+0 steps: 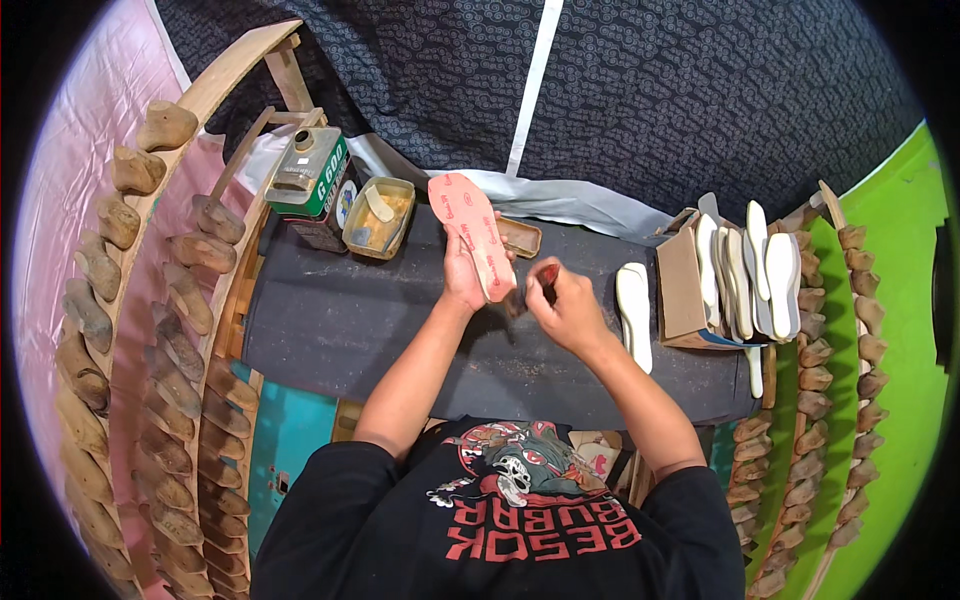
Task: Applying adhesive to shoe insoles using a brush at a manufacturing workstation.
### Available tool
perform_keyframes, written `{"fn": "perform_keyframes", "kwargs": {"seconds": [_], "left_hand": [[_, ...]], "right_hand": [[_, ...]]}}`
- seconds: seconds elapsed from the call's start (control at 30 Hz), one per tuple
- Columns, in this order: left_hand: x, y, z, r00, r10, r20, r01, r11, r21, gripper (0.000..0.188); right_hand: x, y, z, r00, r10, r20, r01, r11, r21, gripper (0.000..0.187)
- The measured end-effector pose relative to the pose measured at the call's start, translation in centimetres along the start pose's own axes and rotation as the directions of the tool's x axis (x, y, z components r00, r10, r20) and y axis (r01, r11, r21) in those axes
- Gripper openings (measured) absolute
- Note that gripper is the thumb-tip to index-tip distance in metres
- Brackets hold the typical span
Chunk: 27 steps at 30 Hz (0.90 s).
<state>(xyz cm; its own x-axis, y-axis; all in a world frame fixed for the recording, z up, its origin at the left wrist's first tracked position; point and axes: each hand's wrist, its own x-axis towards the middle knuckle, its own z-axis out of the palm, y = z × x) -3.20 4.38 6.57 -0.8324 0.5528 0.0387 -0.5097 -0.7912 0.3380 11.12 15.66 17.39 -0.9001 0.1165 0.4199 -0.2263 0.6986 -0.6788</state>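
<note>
My left hand point(463, 270) is closed round a pink insole point(470, 225) with red printing, raised above the table with its printed face up. Close to the insole's lower end, my right hand point(568, 308) is closed on a small tool with a red handle point(548, 275). The tool's dark tip is smeared by motion, so its exact kind does not show. Behind the insole sits a small shallow tray point(520, 237), partly hidden by it. A white insole point(634, 315) lies on the table to the right of my right hand.
Upon the dark-covered table point(330, 330) stand a metal can point(312, 185) and a tub point(400, 235) holding a pale spreader at the back left. A cardboard box point(683, 290) of insoles stands right. Racks of wooden shoe lasts point(95, 270) flank both sides.
</note>
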Motion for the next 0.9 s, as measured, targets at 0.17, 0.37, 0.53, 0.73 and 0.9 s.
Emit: {"fn": "perform_keyframes", "kwargs": {"seconds": [0.17, 0.37, 0.53, 0.73, 0.9], "left_hand": [[-0.1, 0.2, -0.2, 0.999, -0.038, 0.026, 0.036, 0.997, 0.075, 0.073], [0.0, -0.1, -1.1, 0.996, -0.075, 0.040, 0.075, 0.997, -0.003, 0.076], [-0.5, 0.0, -1.8, 0.954, -0.161, 0.252, 0.162, 0.987, 0.015, 0.076], [-0.4, -0.1, -0.8, 0.995, -0.050, 0.090, 0.052, 0.998, -0.021, 0.076], [-1.2, -0.5, -0.5, 0.994, -0.106, 0.016, 0.104, 0.989, 0.105, 0.074]], "right_hand": [[0.9, -0.9, -1.4, 0.990, 0.050, -0.131, -0.041, 0.997, 0.070, 0.010], [0.5, 0.1, -1.0, 0.991, 0.018, -0.135, -0.016, 1.000, 0.013, 0.010], [0.7, -0.2, -1.5, 0.997, 0.015, -0.081, -0.016, 1.000, -0.016, 0.010], [0.0, -0.5, -1.2, 0.999, -0.029, 0.027, 0.030, 1.000, -0.007, 0.010], [0.2, -2.3, -1.3, 1.000, 0.023, 0.008, -0.023, 1.000, 0.004, 0.008]]}}
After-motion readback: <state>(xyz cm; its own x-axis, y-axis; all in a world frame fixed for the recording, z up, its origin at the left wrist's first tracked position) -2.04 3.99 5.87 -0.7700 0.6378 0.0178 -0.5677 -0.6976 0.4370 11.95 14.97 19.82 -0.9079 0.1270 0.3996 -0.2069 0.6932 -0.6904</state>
